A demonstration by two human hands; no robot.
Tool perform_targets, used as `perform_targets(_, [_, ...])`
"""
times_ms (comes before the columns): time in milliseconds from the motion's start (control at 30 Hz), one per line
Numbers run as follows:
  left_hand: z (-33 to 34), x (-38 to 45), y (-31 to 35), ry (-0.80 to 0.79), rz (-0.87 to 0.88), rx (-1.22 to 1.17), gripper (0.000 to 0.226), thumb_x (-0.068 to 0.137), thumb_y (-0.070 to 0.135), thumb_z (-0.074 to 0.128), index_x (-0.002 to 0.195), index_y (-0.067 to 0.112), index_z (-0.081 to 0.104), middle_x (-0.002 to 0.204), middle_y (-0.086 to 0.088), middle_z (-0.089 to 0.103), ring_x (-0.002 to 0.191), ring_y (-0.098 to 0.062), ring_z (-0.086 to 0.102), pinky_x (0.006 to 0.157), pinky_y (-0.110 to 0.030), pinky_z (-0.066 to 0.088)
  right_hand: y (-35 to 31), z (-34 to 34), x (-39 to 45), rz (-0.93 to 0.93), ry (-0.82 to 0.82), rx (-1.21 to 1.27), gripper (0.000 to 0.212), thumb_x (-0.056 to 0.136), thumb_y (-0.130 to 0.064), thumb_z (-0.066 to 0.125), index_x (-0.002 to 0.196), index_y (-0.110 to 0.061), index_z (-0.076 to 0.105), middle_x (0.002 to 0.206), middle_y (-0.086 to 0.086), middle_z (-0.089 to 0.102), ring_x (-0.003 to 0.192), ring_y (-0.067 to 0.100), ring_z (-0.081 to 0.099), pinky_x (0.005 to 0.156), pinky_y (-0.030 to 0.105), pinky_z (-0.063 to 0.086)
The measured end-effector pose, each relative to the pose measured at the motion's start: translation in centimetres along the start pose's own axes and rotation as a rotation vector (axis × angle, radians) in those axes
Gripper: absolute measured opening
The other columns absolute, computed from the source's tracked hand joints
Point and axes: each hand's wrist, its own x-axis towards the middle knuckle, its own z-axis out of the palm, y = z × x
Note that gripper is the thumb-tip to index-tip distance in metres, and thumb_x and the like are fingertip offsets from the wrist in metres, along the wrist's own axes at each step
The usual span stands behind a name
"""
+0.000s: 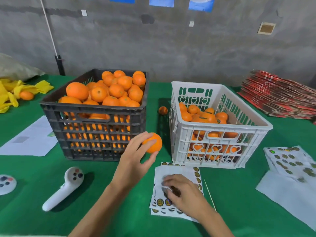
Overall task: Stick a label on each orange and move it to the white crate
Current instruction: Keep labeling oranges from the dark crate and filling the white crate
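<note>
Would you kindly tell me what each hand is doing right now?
Left hand: holds an orange in its fingers.
Right hand: fingers curled on the label sheet; grip cannot be told.

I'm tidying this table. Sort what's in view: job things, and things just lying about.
Job:
held orange in left hand
right hand on label sheets
black crate of oranges
white crate
spare label sheets

Lying about:
white controller
yellow wrappers
red stack of flat cardboard
paper sheet
</note>
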Motion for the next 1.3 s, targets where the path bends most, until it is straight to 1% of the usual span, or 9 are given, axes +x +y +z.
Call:
perform_targets(167, [3.8, -6.0, 1.5, -0.243, -0.501, -0.307, 0.041, 0.089, 0.026, 0.082, 0.125, 0.039, 0.068, 0.136, 0.030, 0.057, 0.130, -0.002, 0.055, 0.107, -0.023, 0.046, 0.9, 0.4, -1.3, 0.088, -0.101, 0.089, 0.056, 0.089, -0.062, 0.068, 0.132, -0.028, 0.066, 0.144, -0.029, 0.043, 0.130, -0.013, 0.041, 0.107, 0.006, 0.032])
perform_targets(333, [5.0, -7.4, 0.6, -0.343, -0.696, -0.396, 0.036, 0.099, 0.040, 0.066, 0.132, 0.052, 0.060, 0.134, 0.032, 0.049, 0.126, -0.004, 0.055, 0.105, -0.030, 0.052, 1.5, 0.1, -1.6, 0.146, -0.125, 0.200, 0.051, 0.087, -0.056, 0.074, 0.130, -0.030, 0.069, 0.142, -0.033, 0.045, 0.129, -0.011, 0.043, 0.092, 0.002, 0.039])
perform_targets(433, [4.8, -8.1, 0.7, -0.473, -0.736, -0.452, 0.056, 0.097, 0.046, 0.067, 0.144, 0.061, 0.041, 0.140, 0.031, 0.040, 0.124, 0.000, 0.056, 0.101, -0.022, 0.047, 1.7, 0.5, -1.7, 0.168, -0.100, 0.255, 0.039, 0.088, -0.050, 0.075, 0.122, -0.030, 0.073, 0.140, -0.031, 0.049, 0.129, -0.010, 0.046, 0.098, 0.001, 0.034])
perform_targets(533, [5.0, -8.8, 0.9, -0.533, -0.722, -0.430, 0.073, 0.096, 0.042, 0.071, 0.151, 0.060, 0.027, 0.144, 0.028, 0.034, 0.122, 0.008, 0.053, 0.095, -0.013, 0.042, 1.8, 0.8, -1.5, 0.185, -0.056, 0.362, 0.026, 0.090, -0.043, 0.077, 0.111, -0.029, 0.077, 0.136, -0.027, 0.055, 0.129, -0.002, 0.052, 0.106, 0.013, 0.038])
perform_targets(667, [5.0, -8.9, 0.4, -0.566, -0.720, -0.415, 0.085, 0.094, 0.037, 0.075, 0.153, 0.062, 0.020, 0.145, 0.028, 0.032, 0.124, 0.013, 0.046, 0.103, -0.023, 0.039, 1.9, 0.7, -1.2, 0.223, -0.036, 0.443, 0.013, 0.090, -0.034, 0.078, 0.103, -0.030, 0.079, 0.132, -0.026, 0.059, 0.128, 0.000, 0.055, 0.110, 0.021, 0.041])
perform_targets(900, [4.8, -9.1, 0.6, -0.571, -0.695, -0.377, 0.087, 0.095, 0.036, 0.074, 0.153, 0.064, 0.015, 0.147, 0.028, 0.030, 0.127, 0.017, 0.042, 0.105, -0.030, 0.040, 1.4, 0.7, -1.5, 0.166, -0.040, 0.224, 0.041, 0.083, -0.053, 0.078, 0.116, -0.029, 0.075, 0.137, -0.026, 0.054, 0.128, -0.008, 0.049, 0.107, 0.010, 0.038])
perform_targets(1033, [4.8, -9.3, 0.6, -0.569, -0.688, -0.371, 0.088, 0.095, 0.038, 0.073, 0.152, 0.065, 0.012, 0.149, 0.027, 0.030, 0.126, 0.011, 0.047, 0.104, -0.030, 0.040, 1.1, 0.1, -1.3, -0.005, -0.060, -0.058, 0.046, 0.094, -0.054, 0.066, 0.124, -0.020, 0.075, 0.139, -0.014, 0.059, 0.128, 0.002, 0.050, 0.112, 0.023, 0.039])
perform_targets(1133, [4.9, -9.4, 0.5, -0.557, -0.699, -0.367, 0.088, 0.096, 0.041, 0.072, 0.153, 0.066, 0.010, 0.149, 0.028, 0.031, 0.126, 0.004, 0.051, 0.101, -0.028, 0.042, 1.2, -0.3, -1.5, -0.004, -0.119, -0.058, 0.065, 0.088, -0.071, 0.060, 0.131, -0.022, 0.070, 0.143, -0.020, 0.052, 0.132, -0.004, 0.043, 0.113, 0.016, 0.033])
perform_targets(1300, [4.9, -9.6, 0.4, -0.551, -0.696, -0.385, 0.077, 0.098, 0.052, 0.063, 0.153, 0.065, 0.011, 0.141, 0.041, 0.029, 0.121, 0.021, 0.045, 0.092, -0.017, 0.039, 1.2, 0.0, -1.9, 0.008, -0.093, 0.023, 0.058, 0.091, -0.061, 0.062, 0.130, -0.019, 0.070, 0.141, -0.019, 0.055, 0.130, -0.009, 0.043, 0.112, 0.012, 0.032])
